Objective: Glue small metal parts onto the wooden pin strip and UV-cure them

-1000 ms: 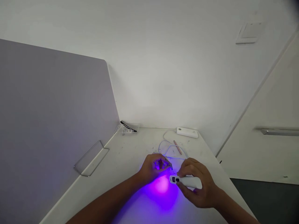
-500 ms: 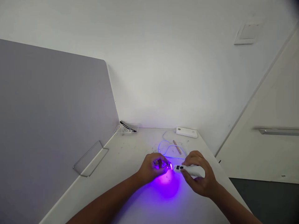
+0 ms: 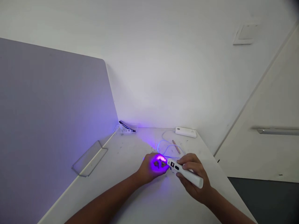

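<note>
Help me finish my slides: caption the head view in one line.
Right hand aims a white handheld lamp at the left hand, bathing its curled fingers in violet light above a white desk.

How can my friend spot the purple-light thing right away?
Find the white table against the wall. Above it, the right hand holds a white, stick-shaped lamp. Unlike the white box near the table's back edge, the lamp has a small dark screen and shines purple.
</note>
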Tool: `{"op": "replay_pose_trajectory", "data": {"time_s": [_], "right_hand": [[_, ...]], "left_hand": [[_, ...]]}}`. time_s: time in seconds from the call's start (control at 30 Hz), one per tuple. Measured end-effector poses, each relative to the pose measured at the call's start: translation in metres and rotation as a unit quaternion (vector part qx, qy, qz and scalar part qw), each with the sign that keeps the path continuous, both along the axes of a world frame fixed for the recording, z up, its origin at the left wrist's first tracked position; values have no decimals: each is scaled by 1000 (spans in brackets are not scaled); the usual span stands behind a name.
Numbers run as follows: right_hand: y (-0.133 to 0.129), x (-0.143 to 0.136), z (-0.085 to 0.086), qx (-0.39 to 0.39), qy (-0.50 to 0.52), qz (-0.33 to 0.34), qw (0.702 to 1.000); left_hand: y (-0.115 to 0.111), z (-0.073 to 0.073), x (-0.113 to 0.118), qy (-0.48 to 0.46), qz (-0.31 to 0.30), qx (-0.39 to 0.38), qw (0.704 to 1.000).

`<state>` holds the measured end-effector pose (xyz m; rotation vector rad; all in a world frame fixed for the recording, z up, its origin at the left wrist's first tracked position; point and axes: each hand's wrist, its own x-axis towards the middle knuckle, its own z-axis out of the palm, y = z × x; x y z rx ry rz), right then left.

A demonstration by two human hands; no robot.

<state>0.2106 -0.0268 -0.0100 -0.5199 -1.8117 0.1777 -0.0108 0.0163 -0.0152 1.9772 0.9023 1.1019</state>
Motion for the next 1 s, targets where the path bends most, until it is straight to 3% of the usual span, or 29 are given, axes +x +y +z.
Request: {"op": "replay_pose_trajectory", "data": {"time_s": [0.13,0.33,0.43,0.57,0.77,1.0], "right_hand": [[7,8,2,30,-16,-30,999],[-2,7,16,-13,-15,92,996],[-10,0,22,-21,-45,115,992],[-13,-3,25,39,-84,57,994],[0,9,19,79,-57,-45,994],[-1,12,20,64,-85,49,993]], "left_hand": [[1,0,-2,4,-13,-8,1000],[4,-4,-1,-4,-17,7,1000],[3,-5,1,-10,-17,12,1000],[1,-4,2,-24,-21,14,999],[-2,2,0,-5,-25,-21,999],[-1,0,2,-33,-26,-11,999]]}}
